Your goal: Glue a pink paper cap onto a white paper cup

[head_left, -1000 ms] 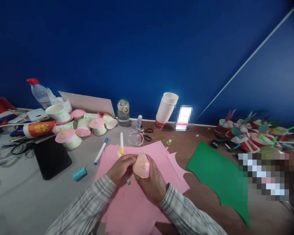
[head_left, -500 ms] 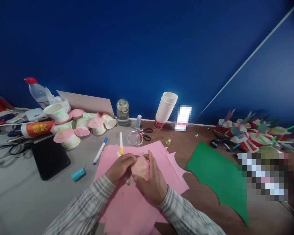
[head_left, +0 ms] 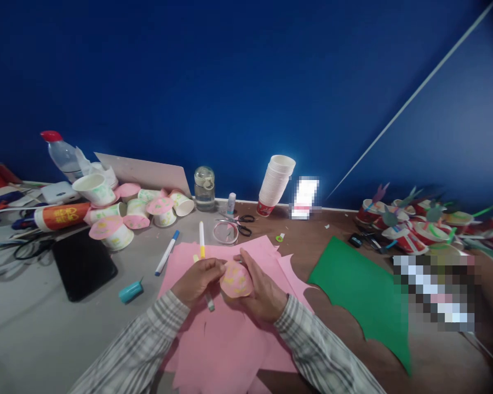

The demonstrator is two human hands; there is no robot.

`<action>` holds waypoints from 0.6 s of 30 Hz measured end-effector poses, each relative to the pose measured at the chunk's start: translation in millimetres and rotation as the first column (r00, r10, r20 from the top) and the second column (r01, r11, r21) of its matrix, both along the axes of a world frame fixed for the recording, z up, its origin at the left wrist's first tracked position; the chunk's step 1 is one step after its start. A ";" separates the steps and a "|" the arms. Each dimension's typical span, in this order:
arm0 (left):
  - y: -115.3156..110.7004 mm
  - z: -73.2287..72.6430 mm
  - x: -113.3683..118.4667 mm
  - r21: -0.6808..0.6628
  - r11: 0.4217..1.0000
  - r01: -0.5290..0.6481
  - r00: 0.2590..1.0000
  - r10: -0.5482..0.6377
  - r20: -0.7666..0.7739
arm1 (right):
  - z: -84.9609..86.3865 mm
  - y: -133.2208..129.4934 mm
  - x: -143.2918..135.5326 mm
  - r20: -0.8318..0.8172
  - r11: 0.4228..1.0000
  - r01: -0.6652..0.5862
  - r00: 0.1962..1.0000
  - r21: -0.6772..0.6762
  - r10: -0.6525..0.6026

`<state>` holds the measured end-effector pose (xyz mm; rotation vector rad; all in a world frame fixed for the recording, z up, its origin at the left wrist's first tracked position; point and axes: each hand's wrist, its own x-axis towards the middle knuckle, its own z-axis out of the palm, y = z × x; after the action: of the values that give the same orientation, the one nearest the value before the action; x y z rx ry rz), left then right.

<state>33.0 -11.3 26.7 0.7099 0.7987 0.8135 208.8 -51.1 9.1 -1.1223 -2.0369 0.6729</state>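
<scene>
Between my hands is a pink paper piece with yellow marks (head_left: 235, 279), its broad face toward me. My left hand (head_left: 200, 279) pinches its left edge with thumb and fingers. My right hand (head_left: 263, 287) is wrapped round its right side and underside. Anything behind the piece is hidden. Below lie pink paper sheets (head_left: 217, 350). A white and yellow marker (head_left: 202, 241) stands out past my left hand, and a pale marker (head_left: 209, 302) shows under it. To the left lies a blue-capped marker (head_left: 167, 253).
Decorated cups (head_left: 163, 213) crowd the back left beside a black tablet (head_left: 84, 267). Scissors (head_left: 244, 224), a roll of tape (head_left: 225, 232) and stacked white cups (head_left: 275, 183) are at the back. Green paper (head_left: 361, 295) and more cups (head_left: 411, 235) lie right.
The pink piece has turned so that its face shows more fully and flatter. My right hand has shifted slightly right, with its fingers behind the piece. The view has moved slightly.
</scene>
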 end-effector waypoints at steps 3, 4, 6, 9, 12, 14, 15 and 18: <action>-1.8 -3.0 1.7 0.024 0.998 -0.055 0.998 0.054 0.024 | 11.5 0.4 8.2 0.009 1.000 0.015 1.000 0.009 -0.015; -3.2 -4.2 3.1 0.032 0.995 -0.091 0.995 0.090 0.036 | 15.3 -1.1 10.4 0.004 1.000 0.020 1.000 0.015 -0.020; -6.9 -6.9 7.3 0.049 0.984 -0.172 0.984 0.169 0.058 | 19.8 -5.5 11.0 -0.046 0.999 0.044 0.998 0.027 -0.042; -14.0 -11.5 14.8 0.077 0.962 -0.262 0.964 0.256 0.078 | 15.0 -11.2 0.7 -0.083 0.988 0.150 0.986 0.035 -0.147; -20.2 -13.6 19.0 0.103 0.966 -0.236 0.971 0.231 0.061 | 0.5 -12.8 -14.5 -0.040 0.953 0.301 0.953 0.037 -0.299; -21.8 -12.7 18.8 0.090 0.982 -0.164 0.985 0.159 0.064 | -7.4 -12.7 -20.2 -0.039 0.944 0.330 0.943 0.020 -0.329; -21.7 -11.7 18.0 0.074 0.989 -0.130 0.989 0.125 0.077 | -9.5 -12.8 -21.1 -0.040 0.950 0.313 0.949 0.015 -0.312; -18.9 -8.4 14.5 0.026 0.998 -0.063 0.993 0.060 0.101 | -8.0 -13.4 -17.8 -0.007 0.981 0.186 0.983 0.064 -0.186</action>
<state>47.5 -30.2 18.3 0.6678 0.7216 0.9110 191.0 -64.5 1.2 -1.2548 -1.9097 0.5105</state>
